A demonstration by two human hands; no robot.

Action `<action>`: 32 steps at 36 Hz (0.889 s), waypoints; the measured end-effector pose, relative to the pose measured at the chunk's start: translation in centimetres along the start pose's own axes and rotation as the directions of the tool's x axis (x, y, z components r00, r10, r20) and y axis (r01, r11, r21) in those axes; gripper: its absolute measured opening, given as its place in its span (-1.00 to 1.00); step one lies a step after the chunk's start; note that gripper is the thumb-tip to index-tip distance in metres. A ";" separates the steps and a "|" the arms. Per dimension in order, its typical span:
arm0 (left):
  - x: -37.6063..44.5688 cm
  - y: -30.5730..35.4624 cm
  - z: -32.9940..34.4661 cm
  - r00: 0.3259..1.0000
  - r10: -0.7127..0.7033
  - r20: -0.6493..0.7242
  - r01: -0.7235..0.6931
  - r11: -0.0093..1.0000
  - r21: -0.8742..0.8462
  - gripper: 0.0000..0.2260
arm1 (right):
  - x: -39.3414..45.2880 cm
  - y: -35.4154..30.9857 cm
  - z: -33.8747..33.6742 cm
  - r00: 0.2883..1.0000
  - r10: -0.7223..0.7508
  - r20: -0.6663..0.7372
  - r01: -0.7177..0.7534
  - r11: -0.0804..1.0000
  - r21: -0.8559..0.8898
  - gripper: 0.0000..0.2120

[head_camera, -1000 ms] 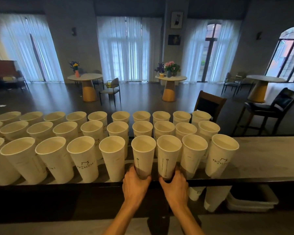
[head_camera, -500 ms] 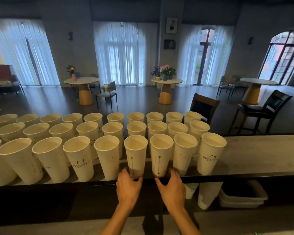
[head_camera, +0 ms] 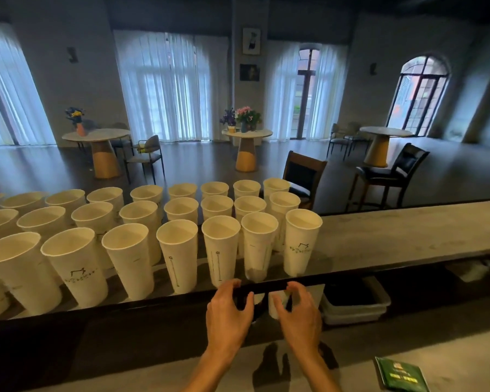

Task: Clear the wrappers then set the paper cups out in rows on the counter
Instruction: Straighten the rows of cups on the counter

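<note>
Evidently the rows step is in hand: paper cups (head_camera: pixel 176 258) stand in three rows on the counter (head_camera: pixel 408 236). Left hand (head_camera: pixel 228 312) and right hand (head_camera: pixel 297 314) hover released, loosely curled, below its near edge; next, fetch more cups.

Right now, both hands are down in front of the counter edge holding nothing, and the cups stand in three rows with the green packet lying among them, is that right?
Not quite: the green packet lies apart from the cups, on the lower surface near the right hand. The head view shows it. The rest stands: left hand and right hand hold nothing, and the cups stand in three rows on the counter.
</note>
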State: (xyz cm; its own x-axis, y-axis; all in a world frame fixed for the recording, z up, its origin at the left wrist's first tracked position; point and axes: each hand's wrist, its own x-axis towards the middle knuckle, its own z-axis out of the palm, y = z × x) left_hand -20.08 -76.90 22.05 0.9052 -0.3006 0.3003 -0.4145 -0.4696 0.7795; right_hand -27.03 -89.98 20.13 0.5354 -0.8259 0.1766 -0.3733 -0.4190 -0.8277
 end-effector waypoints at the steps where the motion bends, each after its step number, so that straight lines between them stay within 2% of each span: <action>1: 0.1 0.5 0.5 1.000 -0.002 0.018 0.002 1.000 -0.007 -0.53 | 0.3 0.3 -0.5 0.999 0.033 -0.025 -0.032 0.999 0.023 -0.52; 3: 0.3 1.4 1.5 0.999 -0.012 0.049 0.013 0.999 -0.031 -0.43 | 1.2 0.8 -1.2 0.994 0.085 -0.069 -0.083 0.996 0.030 -0.42; 7: 1.0 2.5 3.5 0.994 -0.056 0.097 0.058 0.998 -0.009 -0.44 | 3.5 1.7 -2.1 0.982 0.176 -0.064 -0.175 0.984 0.026 -0.15; 12: 2.5 3.0 5.2 0.978 -0.185 0.096 0.179 0.981 0.069 -0.37 | 6.3 2.6 -1.9 0.991 0.128 0.028 -0.128 0.992 0.010 0.01; 19: 4.6 2.6 5.8 0.979 -0.190 0.067 0.186 0.980 0.069 -0.41 | 9.0 1.8 -1.0 0.997 0.019 0.073 -0.021 0.999 0.029 -0.06; 23: 5.2 2.3 6.0 0.975 -0.213 0.060 0.209 0.976 0.068 -0.38 | 9.5 1.9 -0.5 0.997 0.007 0.072 -0.008 1.000 0.013 -0.07; 32: 5.7 1.8 6.5 0.974 -0.225 0.036 0.222 0.972 0.077 -0.41 | 9.8 1.7 -0.8 0.998 0.017 0.063 -0.014 0.999 -0.036 -0.26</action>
State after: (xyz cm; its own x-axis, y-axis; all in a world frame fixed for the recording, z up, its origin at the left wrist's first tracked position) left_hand -16.27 -84.86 21.61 0.9713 -0.2170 0.0971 -0.2093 -0.5868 0.7822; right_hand -23.05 -99.07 20.90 0.5754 -0.8076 0.1291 -0.4083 -0.4204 -0.8103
